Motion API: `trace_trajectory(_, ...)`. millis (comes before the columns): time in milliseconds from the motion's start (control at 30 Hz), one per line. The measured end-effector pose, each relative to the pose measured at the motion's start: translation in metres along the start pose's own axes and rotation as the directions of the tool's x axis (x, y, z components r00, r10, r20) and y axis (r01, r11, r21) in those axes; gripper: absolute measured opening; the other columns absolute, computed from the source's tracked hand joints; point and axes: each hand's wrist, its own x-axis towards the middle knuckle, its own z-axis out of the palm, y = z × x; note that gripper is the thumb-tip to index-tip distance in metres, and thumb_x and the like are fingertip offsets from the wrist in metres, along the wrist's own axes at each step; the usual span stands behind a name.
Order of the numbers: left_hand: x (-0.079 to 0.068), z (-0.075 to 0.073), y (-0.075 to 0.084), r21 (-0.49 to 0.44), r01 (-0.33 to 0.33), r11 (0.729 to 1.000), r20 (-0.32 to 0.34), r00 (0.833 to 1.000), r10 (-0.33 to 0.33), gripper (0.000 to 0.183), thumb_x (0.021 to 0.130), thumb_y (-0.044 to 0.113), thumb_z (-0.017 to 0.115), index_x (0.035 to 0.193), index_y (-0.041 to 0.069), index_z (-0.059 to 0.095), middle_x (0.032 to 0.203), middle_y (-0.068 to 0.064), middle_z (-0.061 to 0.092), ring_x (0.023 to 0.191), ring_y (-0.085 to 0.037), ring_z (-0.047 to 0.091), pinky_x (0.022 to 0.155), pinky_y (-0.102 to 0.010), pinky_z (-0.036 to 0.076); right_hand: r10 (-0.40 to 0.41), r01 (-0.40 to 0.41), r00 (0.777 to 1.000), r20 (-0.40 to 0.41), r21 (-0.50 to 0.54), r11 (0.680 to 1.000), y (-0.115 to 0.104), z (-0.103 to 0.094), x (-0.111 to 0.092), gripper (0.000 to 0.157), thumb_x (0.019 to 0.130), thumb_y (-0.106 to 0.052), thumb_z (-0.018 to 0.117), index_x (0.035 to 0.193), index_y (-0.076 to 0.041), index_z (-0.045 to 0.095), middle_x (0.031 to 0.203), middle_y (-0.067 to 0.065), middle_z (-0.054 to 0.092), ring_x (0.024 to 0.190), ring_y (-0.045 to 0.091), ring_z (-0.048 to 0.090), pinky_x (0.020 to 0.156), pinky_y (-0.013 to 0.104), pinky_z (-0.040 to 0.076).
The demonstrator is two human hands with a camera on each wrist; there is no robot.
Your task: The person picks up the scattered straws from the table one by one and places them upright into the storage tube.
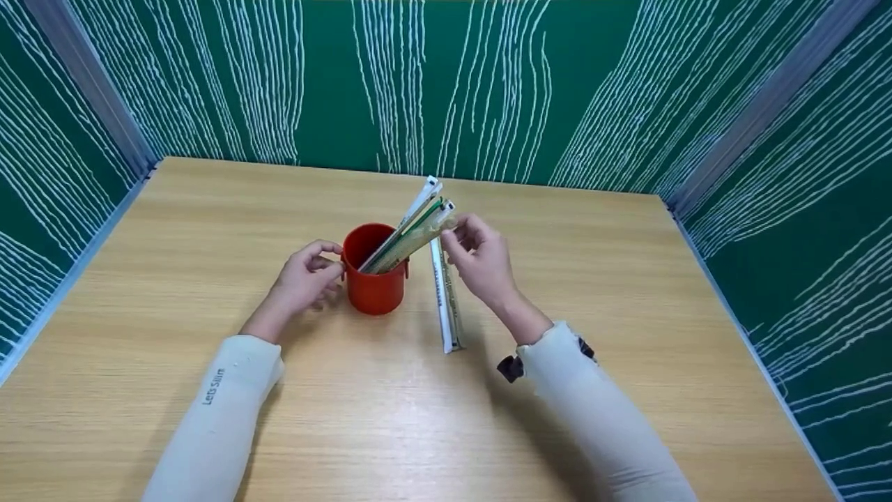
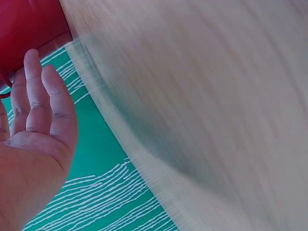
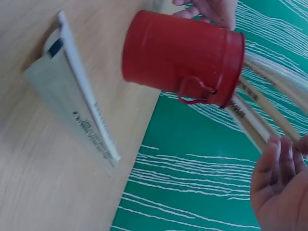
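Note:
A red bucket-like cup (image 1: 376,293) with small side handles stands upright on the table, several long slim wrapped chopsticks (image 1: 408,233) leaning out of it to the right. My left hand (image 1: 306,275) pinches the cup's left side at the handle; in the left wrist view the other fingers (image 2: 36,103) extend loosely beside the red wall. With thumb and fingertips, my right hand (image 1: 481,258) pinches the upper end of a wrapped pair whose lower end is inside the cup. The right wrist view shows the cup (image 3: 183,57) and this hand (image 3: 281,187) at the sticks' ends.
To the right of the cup, a white wrapped packet (image 1: 440,300) and a tan printed paper sleeve (image 3: 72,106) lie side by side on the wooden table (image 1: 209,209). Green walls (image 1: 327,84) with white wavy lines rise behind and at both sides.

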Motion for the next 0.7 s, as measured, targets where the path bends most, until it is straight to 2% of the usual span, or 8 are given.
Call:
trace_trajectory(167, 0.000, -0.001, -0.002, -0.019, -0.015, 1.000, 0.011, 1.000, 0.015, 0.028, 0.095, 0.022, 0.056, 0.123, 0.018, 0.052, 0.107, -0.015, 0.065, 0.085, -0.033, 0.069, 0.057, -0.035, 0.053, 0.095, -0.088, 0.993, 0.076, -0.096, 0.992, 0.015, 0.001, 0.004, 0.011, 0.092, -0.014, 0.059, 0.102, -0.009, 0.063, 0.086, 0.005, 0.062, 0.074, 0.018, 0.056, 0.063, 0.024, 0.047)
trace_trajectory(267, 0.000, -0.001, -0.002, -0.029, -0.018, 0.999, 0.014, 1.000, 0.019, 0.028, 0.095, 0.022, 0.056, 0.123, 0.017, 0.052, 0.107, -0.015, 0.065, 0.086, -0.033, 0.069, 0.058, -0.035, 0.054, 0.213, -0.191, 0.969, 0.123, -0.166, 0.967, 0.025, 0.001, 0.005, 0.014, 0.090, -0.014, 0.059, 0.103, -0.008, 0.062, 0.089, 0.006, 0.062, 0.077, 0.019, 0.057, 0.063, 0.025, 0.047)
trace_trajectory(333, 0.000, -0.001, -0.002, -0.019, -0.010, 1.000, 0.013, 1.000, 0.011, 0.028, 0.095, 0.024, 0.056, 0.122, 0.018, 0.051, 0.107, -0.014, 0.065, 0.087, -0.034, 0.068, 0.058, -0.036, 0.053, 0.316, -0.278, 0.936, 0.155, -0.224, 0.934, 0.031, 0.001, 0.004, 0.019, 0.089, -0.016, 0.060, 0.107, -0.009, 0.061, 0.093, 0.005, 0.061, 0.081, 0.019, 0.057, 0.063, 0.026, 0.047)
trace_trajectory(400, 0.000, -0.001, -0.001, -0.012, 0.000, 1.000, 0.013, 1.000, 0.000, 0.027, 0.095, 0.025, 0.057, 0.122, 0.020, 0.051, 0.107, -0.013, 0.064, 0.088, -0.035, 0.067, 0.059, -0.036, 0.054, 0.407, -0.347, 0.893, 0.190, -0.285, 0.894, 0.037, 0.002, 0.003, 0.023, 0.090, -0.019, 0.062, 0.111, -0.011, 0.059, 0.096, 0.005, 0.060, 0.083, 0.020, 0.057, 0.063, 0.027, 0.048)
trace_trajectory(500, 0.000, -0.001, -0.001, -0.007, 0.009, 1.000, 0.012, 1.000, -0.009, 0.027, 0.096, 0.026, 0.056, 0.122, 0.021, 0.051, 0.108, -0.012, 0.064, 0.090, -0.035, 0.066, 0.061, -0.038, 0.054, 0.499, -0.400, 0.838, 0.223, -0.372, 0.838, 0.044, 0.004, 0.000, 0.029, 0.089, -0.023, 0.065, 0.115, -0.013, 0.056, 0.098, 0.005, 0.060, 0.084, 0.021, 0.058, 0.063, 0.029, 0.049)
trace_trajectory(567, -0.001, -0.001, -0.001, -0.008, 0.014, 1.000, 0.011, 1.000, -0.014, 0.027, 0.096, 0.026, 0.056, 0.122, 0.022, 0.051, 0.109, -0.012, 0.063, 0.091, -0.036, 0.066, 0.061, -0.038, 0.054, 0.531, -0.409, 0.815, 0.232, -0.419, 0.811, 0.048, 0.006, -0.001, 0.032, 0.088, -0.025, 0.068, 0.115, -0.014, 0.056, 0.098, 0.006, 0.060, 0.084, 0.021, 0.059, 0.064, 0.029, 0.050)
trace_trajectory(700, -0.001, -0.001, 0.000, -0.005, 0.022, 1.000, 0.009, 1.000, -0.022, 0.027, 0.095, 0.026, 0.056, 0.122, 0.024, 0.051, 0.110, -0.012, 0.063, 0.090, -0.036, 0.066, 0.061, -0.039, 0.054, 0.577, -0.418, 0.785, 0.225, -0.496, 0.762, 0.054, 0.009, -0.003, 0.033, 0.086, -0.029, 0.072, 0.113, -0.017, 0.056, 0.096, 0.005, 0.061, 0.083, 0.021, 0.060, 0.065, 0.028, 0.050)
